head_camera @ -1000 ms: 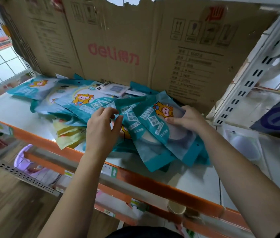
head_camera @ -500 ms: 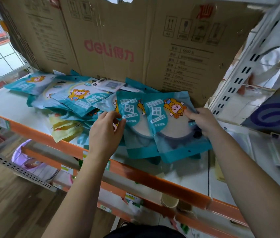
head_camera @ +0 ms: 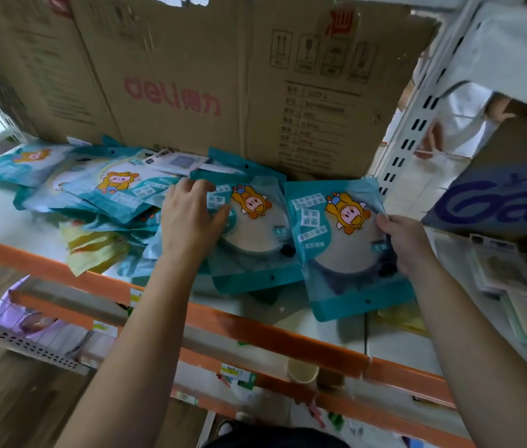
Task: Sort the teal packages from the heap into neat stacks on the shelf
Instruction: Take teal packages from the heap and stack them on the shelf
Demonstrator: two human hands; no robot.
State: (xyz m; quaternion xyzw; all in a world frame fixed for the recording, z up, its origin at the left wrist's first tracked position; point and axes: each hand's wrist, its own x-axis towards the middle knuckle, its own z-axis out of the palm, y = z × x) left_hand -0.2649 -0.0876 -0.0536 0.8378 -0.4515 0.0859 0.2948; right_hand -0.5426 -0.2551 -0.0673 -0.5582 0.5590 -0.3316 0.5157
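Since 0.5 s ago the right hand has drawn 1 teal package rightward, out of its overlap with a second teal package. Just beyond the orange shelf edge, the 2 lie side by side. Right fingers pinch the first package's right edge, thumb on top, fingertips hidden beneath. The left hand rests on the second package's left side, fingers loosely spread. Far left sprawls the blurred heap, before a cardboard box.
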